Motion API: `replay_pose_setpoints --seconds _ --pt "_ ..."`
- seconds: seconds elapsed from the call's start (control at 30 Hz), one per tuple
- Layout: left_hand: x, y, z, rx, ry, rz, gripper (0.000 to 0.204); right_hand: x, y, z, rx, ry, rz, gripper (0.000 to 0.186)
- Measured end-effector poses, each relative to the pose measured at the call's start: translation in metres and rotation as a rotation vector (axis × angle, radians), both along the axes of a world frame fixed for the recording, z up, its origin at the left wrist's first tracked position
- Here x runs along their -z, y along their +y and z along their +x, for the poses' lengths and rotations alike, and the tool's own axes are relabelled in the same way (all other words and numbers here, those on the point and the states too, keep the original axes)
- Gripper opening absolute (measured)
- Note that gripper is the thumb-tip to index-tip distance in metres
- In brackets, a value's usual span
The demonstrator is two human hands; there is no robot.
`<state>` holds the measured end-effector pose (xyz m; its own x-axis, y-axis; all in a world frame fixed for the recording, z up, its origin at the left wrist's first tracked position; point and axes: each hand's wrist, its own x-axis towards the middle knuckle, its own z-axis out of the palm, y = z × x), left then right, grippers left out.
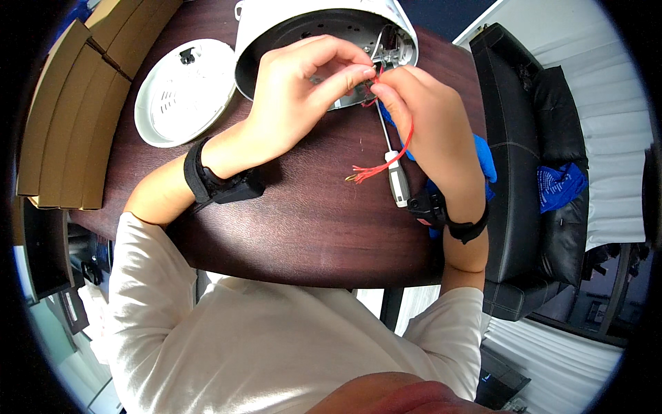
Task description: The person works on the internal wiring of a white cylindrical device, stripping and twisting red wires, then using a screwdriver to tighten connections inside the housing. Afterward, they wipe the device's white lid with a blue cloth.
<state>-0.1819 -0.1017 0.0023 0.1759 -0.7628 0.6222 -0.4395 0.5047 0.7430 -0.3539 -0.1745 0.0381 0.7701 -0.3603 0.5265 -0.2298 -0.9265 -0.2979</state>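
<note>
A white, drum-shaped appliance housing lies on its side at the far edge of the table, its dark metal interior facing me. In front of its opening, my left hand pinches red wires between thumb and index finger. My right hand grips the same red wires right beside it, fingertips nearly touching. The wires' loose end curves down and left, with frayed, bare tips over the table. Metal parts show inside the housing just behind my fingers. The exact pinch point is partly hidden by my fingertips.
A grey-and-white-handled screwdriver lies below my right hand, beside a blue cloth. To the left rest a round white vented cover and cardboard boxes. A black sofa stands right of the dark wooden table.
</note>
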Motion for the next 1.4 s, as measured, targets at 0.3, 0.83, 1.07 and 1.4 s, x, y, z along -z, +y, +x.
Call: replay_pose_setpoints --seconds 0.3,0.83,1.07,1.4 --pt "-0.005 -0.005 0.006 -0.075 -0.341 -0.22 0.012 0.003 0.004 0.0 0.006 0.03 -0.117 0.012" --pt "-0.003 -0.005 0.008 0.084 -0.142 0.028 0.009 0.004 0.0 -0.002 -0.019 0.082 -0.001 0.017" --pt "0.003 0.007 0.023 0.052 -0.407 -0.023 0.006 0.011 -0.01 -0.026 -0.031 0.39 0.181 0.017" --pt "0.025 0.005 0.022 0.033 -0.486 -0.054 0.009 0.022 -0.03 -0.009 0.09 0.123 0.12 0.015"
